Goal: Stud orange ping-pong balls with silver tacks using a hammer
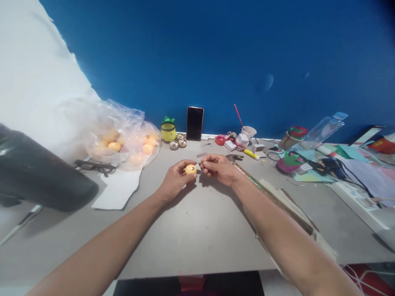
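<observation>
Near the middle of the table, my left hand (175, 181) is closed around a small orange-yellow ball (190, 169). A black-and-white mark like an eye shows on the ball's upper right side. Just to the right of it, my right hand (219, 169) is in a pinch, thumb against fingers, close to the ball. What sits between those fingertips is too small to name. Beyond the right hand lies a hammer (236, 158), its handle partly hidden behind my right forearm.
Clear plastic bags (92, 119) of similar balls lie at left, behind a dark cylinder (46, 172) and glasses (95, 165). A phone (194, 123) leans on the blue wall beside a yellow pineapple-like figure (168, 130). A cup (248, 132), yellow tube (251, 154) and power strip (361, 205) stand rightward.
</observation>
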`<state>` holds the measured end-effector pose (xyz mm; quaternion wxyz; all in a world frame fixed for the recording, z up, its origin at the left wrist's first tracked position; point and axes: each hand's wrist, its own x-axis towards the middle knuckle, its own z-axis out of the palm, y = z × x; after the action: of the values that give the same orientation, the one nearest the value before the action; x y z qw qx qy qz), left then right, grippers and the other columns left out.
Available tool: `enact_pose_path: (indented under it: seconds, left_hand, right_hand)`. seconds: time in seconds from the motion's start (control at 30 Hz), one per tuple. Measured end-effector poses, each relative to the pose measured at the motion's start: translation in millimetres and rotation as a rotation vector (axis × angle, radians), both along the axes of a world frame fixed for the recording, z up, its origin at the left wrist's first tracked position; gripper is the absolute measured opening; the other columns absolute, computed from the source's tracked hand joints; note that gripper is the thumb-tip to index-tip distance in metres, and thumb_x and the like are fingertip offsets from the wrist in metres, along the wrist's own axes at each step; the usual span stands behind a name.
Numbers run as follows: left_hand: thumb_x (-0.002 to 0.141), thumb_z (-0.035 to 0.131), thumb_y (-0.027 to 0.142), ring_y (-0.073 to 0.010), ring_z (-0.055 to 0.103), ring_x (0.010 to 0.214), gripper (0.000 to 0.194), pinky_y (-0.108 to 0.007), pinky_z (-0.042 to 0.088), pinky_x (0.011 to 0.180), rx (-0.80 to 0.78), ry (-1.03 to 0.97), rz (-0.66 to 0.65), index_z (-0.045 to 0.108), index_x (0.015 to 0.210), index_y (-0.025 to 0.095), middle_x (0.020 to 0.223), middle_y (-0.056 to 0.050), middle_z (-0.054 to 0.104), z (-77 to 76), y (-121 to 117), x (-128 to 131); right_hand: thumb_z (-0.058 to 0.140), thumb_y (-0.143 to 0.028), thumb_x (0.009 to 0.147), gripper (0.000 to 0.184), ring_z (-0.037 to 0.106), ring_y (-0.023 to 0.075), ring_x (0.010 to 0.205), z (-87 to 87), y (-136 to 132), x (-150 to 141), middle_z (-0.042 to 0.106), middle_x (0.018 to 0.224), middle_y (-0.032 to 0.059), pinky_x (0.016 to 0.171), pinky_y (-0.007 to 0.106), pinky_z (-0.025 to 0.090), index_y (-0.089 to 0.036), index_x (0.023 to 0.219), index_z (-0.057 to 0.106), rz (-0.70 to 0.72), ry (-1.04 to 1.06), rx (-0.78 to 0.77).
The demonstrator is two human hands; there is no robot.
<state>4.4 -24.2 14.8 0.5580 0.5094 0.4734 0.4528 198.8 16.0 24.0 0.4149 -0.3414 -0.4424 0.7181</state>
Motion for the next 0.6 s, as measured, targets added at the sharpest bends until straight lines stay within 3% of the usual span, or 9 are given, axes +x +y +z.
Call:
enact_pose_path:
  seconds: [0.27, 0.4, 0.6]
  left_hand:
    - [0.072, 0.077, 0.029, -0.0115, 0.057, 0.065, 0.047, -0.025, 0.051, 0.06, 0.047, 0.007, 0.011, 0.067, 0.117, 0.019, 0.077, 0.002, 0.063, -2.8, -0.7, -0.4]
    - [0.076, 0.075, 0.034, -0.016, 0.067, 0.078, 0.043, -0.03, 0.056, 0.071, 0.06, -0.064, -0.017, 0.061, 0.114, 0.018, 0.093, -0.004, 0.069, -4.7, -0.3, 1.6]
    - [0.076, 0.074, 0.031, -0.0151, 0.062, 0.078, 0.043, -0.029, 0.056, 0.067, 0.17, 0.132, -0.009, 0.054, 0.113, 0.021, 0.098, -0.001, 0.064, -10.0, -2.4, -0.4]
  right_hand:
    - [0.099, -0.039, 0.058, 0.042, 0.06, 0.0068, 0.058, -1.8, 0.1, 0.0, 0.072, 0.076, 0.0002, 0.052, 0.018, 0.048, -0.017, 0.08, 0.071, -0.024, -0.052, 0.008]
    - [0.101, -0.038, 0.055, 0.046, 0.06, 0.0071, 0.058, -2.4, 0.7, -0.1, 0.072, 0.075, -0.0004, 0.053, 0.018, 0.048, -0.017, 0.083, 0.072, -0.037, -0.063, -0.008]
    - [0.1, -0.039, 0.056, 0.043, 0.058, 0.0071, 0.058, -3.6, 1.0, -1.1, 0.073, 0.077, 0.0, 0.051, 0.019, 0.046, -0.018, 0.08, 0.071, -0.08, -0.07, 0.013]
